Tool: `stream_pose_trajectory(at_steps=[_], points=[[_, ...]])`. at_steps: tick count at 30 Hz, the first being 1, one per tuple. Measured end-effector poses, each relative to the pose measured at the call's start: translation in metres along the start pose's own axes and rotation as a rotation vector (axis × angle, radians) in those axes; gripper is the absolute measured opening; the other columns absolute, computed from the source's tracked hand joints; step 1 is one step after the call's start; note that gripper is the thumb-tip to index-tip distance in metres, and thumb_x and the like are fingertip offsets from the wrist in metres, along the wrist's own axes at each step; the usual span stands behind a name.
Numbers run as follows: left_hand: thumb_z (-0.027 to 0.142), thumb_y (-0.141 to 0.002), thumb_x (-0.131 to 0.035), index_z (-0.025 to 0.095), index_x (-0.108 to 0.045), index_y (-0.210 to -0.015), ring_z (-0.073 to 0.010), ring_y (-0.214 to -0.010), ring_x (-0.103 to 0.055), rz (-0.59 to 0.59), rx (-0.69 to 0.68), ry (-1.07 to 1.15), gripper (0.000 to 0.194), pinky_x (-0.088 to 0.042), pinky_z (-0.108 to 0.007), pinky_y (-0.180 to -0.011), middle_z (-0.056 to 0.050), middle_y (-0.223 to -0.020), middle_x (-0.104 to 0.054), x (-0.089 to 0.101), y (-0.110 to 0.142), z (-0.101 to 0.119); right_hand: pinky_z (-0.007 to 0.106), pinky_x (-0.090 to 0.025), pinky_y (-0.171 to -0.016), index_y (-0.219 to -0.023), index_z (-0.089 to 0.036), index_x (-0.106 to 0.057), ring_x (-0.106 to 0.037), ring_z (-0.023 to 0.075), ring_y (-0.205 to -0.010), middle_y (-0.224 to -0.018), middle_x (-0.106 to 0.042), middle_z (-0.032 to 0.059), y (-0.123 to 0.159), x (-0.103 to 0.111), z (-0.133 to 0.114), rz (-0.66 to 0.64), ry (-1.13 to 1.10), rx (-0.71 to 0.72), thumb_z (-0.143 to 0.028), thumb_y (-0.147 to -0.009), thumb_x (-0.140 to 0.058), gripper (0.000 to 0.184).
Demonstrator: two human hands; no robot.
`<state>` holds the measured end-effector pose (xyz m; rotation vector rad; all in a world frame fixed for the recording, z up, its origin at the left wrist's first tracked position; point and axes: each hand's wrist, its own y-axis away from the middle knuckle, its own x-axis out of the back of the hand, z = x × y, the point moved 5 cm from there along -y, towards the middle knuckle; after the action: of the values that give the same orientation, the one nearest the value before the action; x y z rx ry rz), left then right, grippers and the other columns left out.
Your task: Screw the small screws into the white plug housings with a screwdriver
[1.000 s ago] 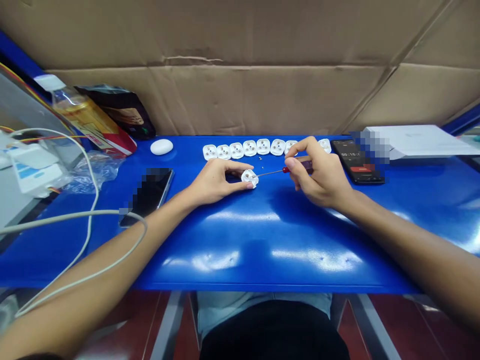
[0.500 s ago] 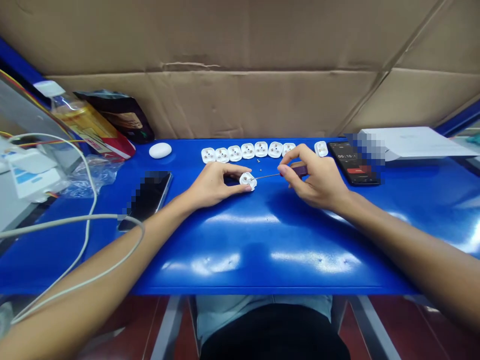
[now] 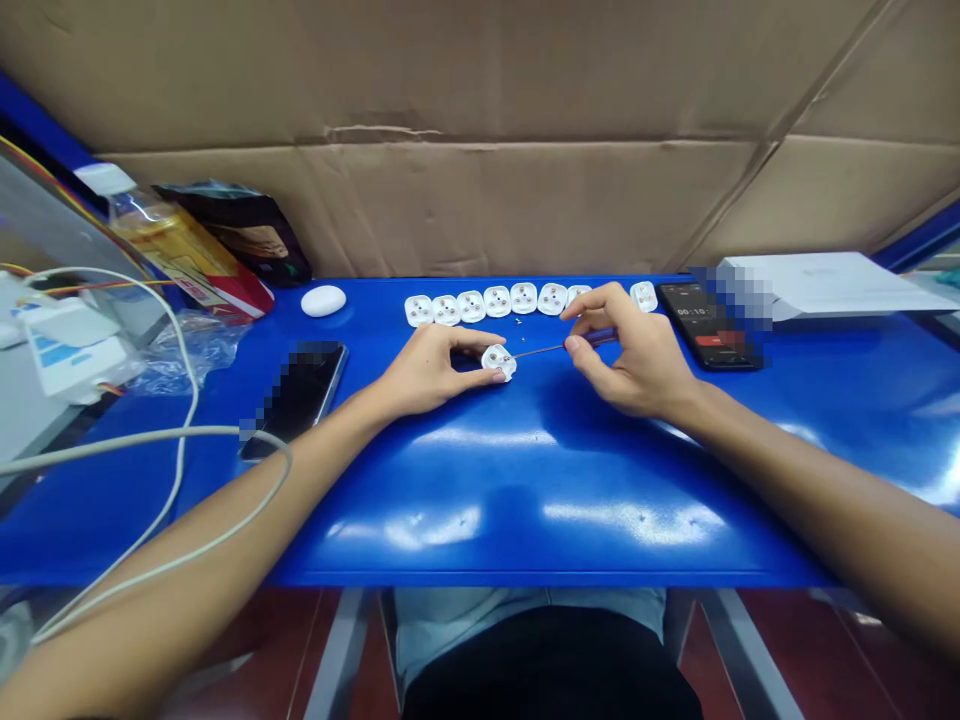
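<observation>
Between the thumb and fingers of my left hand (image 3: 427, 372) is a small white plug housing (image 3: 498, 363), its inside with metal parts facing up. My right hand (image 3: 634, 355) grips the dark handle of a screwdriver (image 3: 538, 351), whose thin shaft reaches left so that the tip meets the metal parts in the housing. Behind my hands, several similar white housings (image 3: 497, 301) with metal pieces inside stand in a row, the rightmost of the row partly hidden by my right fingers. A separate white housing (image 3: 643, 297) lies further right. Tiny screws (image 3: 519, 322) lie on the table just behind the held housing.
On the blue table (image 3: 510, 480), a phone showing a timer (image 3: 709, 325) and a white box (image 3: 840, 285) are at right. At left are another phone (image 3: 300, 395), a white oval case (image 3: 323, 300), a drink bottle (image 3: 180, 245) and a cable (image 3: 187, 400) looping over my left forearm.
The fingers of my right hand have shifted slightly around the screwdriver handle. The housing and the screwdriver tip stay together, and the whole view has moved only a little.
</observation>
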<state>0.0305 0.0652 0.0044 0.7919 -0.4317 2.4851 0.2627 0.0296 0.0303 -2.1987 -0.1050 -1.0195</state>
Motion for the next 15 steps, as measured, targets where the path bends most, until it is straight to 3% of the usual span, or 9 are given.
stream_pose_trajectory(at_steps=[3,8,12,15], points=[[0.048,-0.087,-0.085,0.022,-0.083,-0.125,-0.0297,-0.108,-0.079,0.001,-0.003,-0.003,0.046,-0.061,-0.04,-0.1,-0.006,-0.12,-0.083,0.0002,0.0,-0.001,0.037,-0.06,-0.069,-0.11,-0.024,-0.066,-0.077,0.0244,-0.076,-0.102,-0.079,0.0069,0.0003,-0.0001,0.0011,0.006,0.07,-0.035,-0.036,-0.1,-0.062,0.016],[0.048,-0.087,-0.086,0.022,-0.083,-0.125,-0.0296,-0.11,-0.079,-0.003,0.007,-0.001,0.045,-0.061,-0.041,-0.103,-0.006,-0.122,-0.083,-0.0006,-0.0001,-0.0018,0.038,-0.062,-0.075,-0.116,-0.023,-0.062,-0.079,0.0256,-0.088,-0.107,-0.078,0.0078,-0.0002,-0.0011,-0.0004,-0.003,-0.03,0.01,-0.033,-0.098,-0.064,0.02],[0.048,-0.087,-0.086,0.021,-0.083,-0.125,-0.0304,-0.109,-0.079,0.009,-0.002,-0.019,0.047,-0.061,-0.042,-0.102,-0.007,-0.121,-0.083,0.0002,-0.0005,-0.0009,0.035,-0.059,-0.066,-0.108,-0.025,-0.064,-0.077,0.0241,-0.076,-0.097,-0.077,0.005,-0.0001,-0.0016,0.0016,-0.003,0.051,-0.022,-0.032,-0.099,-0.065,0.012],[0.048,-0.086,-0.086,0.021,-0.082,-0.127,-0.0309,-0.111,-0.078,0.002,0.002,-0.015,0.049,-0.061,-0.042,-0.103,-0.007,-0.122,-0.082,0.0002,-0.0006,-0.0013,0.039,-0.061,-0.069,-0.111,-0.026,-0.063,-0.077,0.0256,-0.078,-0.098,-0.078,0.0055,0.0005,-0.0019,0.0016,-0.01,0.056,-0.014,-0.034,-0.099,-0.065,0.014]])
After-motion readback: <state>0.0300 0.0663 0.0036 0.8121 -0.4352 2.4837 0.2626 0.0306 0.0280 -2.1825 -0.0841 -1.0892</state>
